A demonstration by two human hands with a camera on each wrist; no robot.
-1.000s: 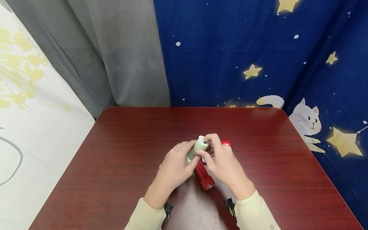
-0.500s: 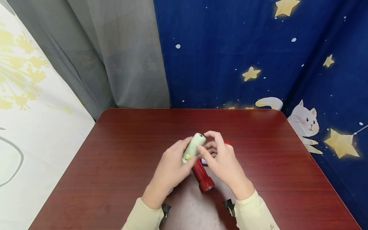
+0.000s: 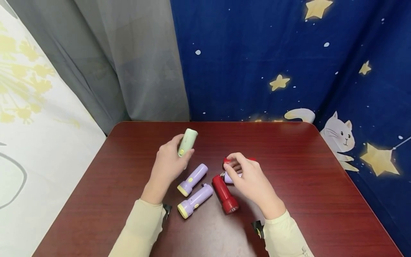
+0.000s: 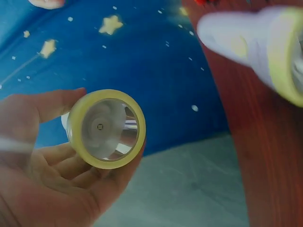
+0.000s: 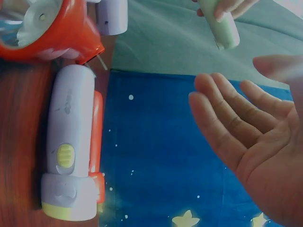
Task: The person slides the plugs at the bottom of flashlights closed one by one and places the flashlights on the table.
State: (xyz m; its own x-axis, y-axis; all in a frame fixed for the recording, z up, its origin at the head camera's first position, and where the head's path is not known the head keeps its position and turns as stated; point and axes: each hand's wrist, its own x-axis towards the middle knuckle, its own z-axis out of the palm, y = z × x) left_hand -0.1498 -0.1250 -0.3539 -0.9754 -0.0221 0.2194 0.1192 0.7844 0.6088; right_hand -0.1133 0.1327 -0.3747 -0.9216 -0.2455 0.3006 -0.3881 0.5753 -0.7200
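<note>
My left hand (image 3: 166,160) grips a pale green flashlight (image 3: 188,141) above the far left-middle of the table. Its yellow-rimmed lens (image 4: 106,127) faces the camera in the left wrist view, with thumb and fingers round the body. My right hand (image 3: 252,178) holds nothing; its fingers are gently bent and spread apart in the right wrist view. Below that hand lies a purple flashlight (image 5: 71,123) with a yellow switch, partly hidden in the head view. A red flashlight (image 3: 224,194) lies just left of the right hand, lens toward me.
Two purple flashlights (image 3: 196,200) with yellow rims lie side by side left of the red one. Another red flashlight (image 5: 97,137) shows behind the purple one near the right hand. The brown table (image 3: 144,221) ends at a grey curtain (image 3: 147,71) and a blue starry curtain (image 3: 240,78).
The left hand has carried the green flashlight away from the right hand, to the left and farther back. The right hand stays nearly in place, now apart from it. Two purple flashlights have come into view.
</note>
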